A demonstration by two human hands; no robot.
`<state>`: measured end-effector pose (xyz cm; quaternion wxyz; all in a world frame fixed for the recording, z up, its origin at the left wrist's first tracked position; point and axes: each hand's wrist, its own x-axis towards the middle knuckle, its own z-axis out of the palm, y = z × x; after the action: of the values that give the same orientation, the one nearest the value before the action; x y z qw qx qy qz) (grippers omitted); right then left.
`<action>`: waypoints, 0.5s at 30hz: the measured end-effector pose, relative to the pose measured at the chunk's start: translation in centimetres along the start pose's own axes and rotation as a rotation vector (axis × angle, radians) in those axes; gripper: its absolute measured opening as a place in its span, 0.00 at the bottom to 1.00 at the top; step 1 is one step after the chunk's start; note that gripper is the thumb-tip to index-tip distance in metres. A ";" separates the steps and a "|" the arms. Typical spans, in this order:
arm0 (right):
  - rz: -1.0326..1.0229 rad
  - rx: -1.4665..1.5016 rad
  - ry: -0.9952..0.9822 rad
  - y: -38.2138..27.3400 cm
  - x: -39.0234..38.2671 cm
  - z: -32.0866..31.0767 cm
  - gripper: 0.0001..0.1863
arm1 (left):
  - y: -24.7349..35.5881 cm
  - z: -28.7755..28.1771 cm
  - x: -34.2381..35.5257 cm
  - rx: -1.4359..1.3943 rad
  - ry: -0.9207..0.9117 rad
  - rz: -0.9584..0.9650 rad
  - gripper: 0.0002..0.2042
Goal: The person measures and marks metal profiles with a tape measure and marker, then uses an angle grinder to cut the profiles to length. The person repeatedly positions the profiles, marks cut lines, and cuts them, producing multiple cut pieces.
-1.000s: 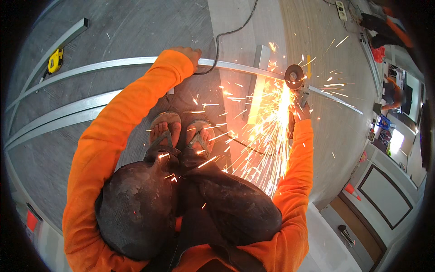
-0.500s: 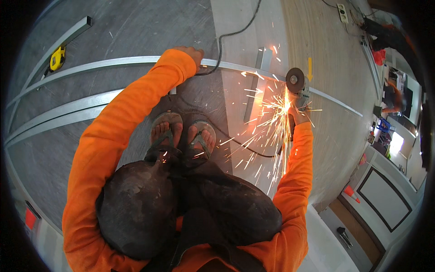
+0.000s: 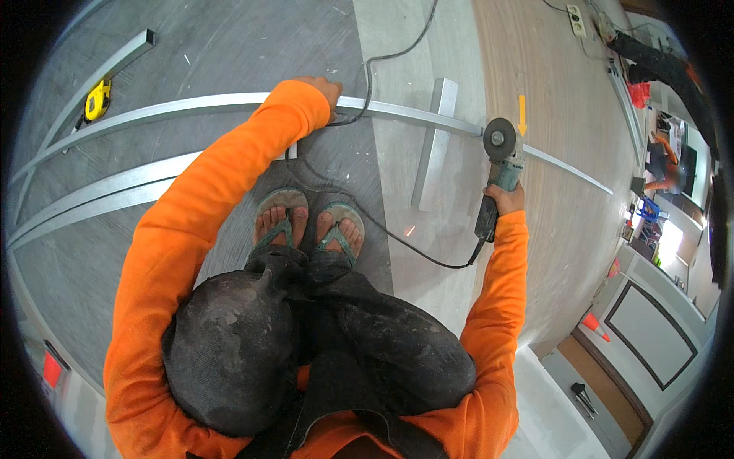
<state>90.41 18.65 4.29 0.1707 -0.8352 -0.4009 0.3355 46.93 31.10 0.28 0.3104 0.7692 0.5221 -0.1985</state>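
A long silvery metal bar (image 3: pixel 206 105) runs across the floor in front of my feet. My left hand (image 3: pixel 329 93) is closed over it, fingers curled down its far side. In my right hand (image 3: pixel 506 200) is an angle grinder (image 3: pixel 504 171), gripped around its body, with the black handle end toward me. Its dark cutting disc (image 3: pixel 500 139) is at the bar, right of a short metal piece (image 3: pixel 434 145) lying crosswise under it. The disc hides that part of the bar, so I cannot tell whether it is cut through. One small spark shows near the cord.
The grinder's black cord (image 3: pixel 417 251) curves past my sandals (image 3: pixel 340 229). More metal bars (image 3: pixel 99 197) lie at left, near a yellow tape measure (image 3: pixel 97 99). A socket strip (image 3: pixel 576 21) and another person's dark-trousered legs (image 3: pixel 657 65) are at upper right. An orange cone (image 3: pixel 595 327) is at right.
The large spray of sparks from the disc has died away, leaving one small spark. The grinder has barely shifted. My left hand keeps its hold on the bar.
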 end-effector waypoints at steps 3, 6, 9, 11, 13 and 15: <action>-0.006 0.042 0.011 0.1 -0.1 -0.3 0.27 | -0.2 0.0 0.5 0.008 -0.025 0.002 0.22; -0.023 0.069 0.011 0.2 0.0 -0.6 0.28 | -0.2 -0.3 0.3 -0.007 -0.022 0.022 0.22; -0.011 0.068 0.009 0.2 0.3 -0.9 0.29 | -0.3 -0.2 0.1 -0.022 0.006 0.033 0.21; -0.003 0.064 0.016 -0.1 0.2 -1.0 0.29 | -0.2 -0.2 -0.4 -0.047 0.026 0.037 0.21; -0.011 0.059 0.027 -0.5 0.0 -1.0 0.29 | -0.1 0.9 -1.1 -0.050 0.140 0.001 0.20; -0.041 0.086 0.027 0.1 0.8 -1.2 0.29 | 0.1 1.3 -1.4 -0.048 0.191 -0.022 0.17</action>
<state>91.65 19.21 4.76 0.2186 -0.8232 -0.4008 0.3375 46.53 29.29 0.25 0.2753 0.7712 0.5622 -0.1153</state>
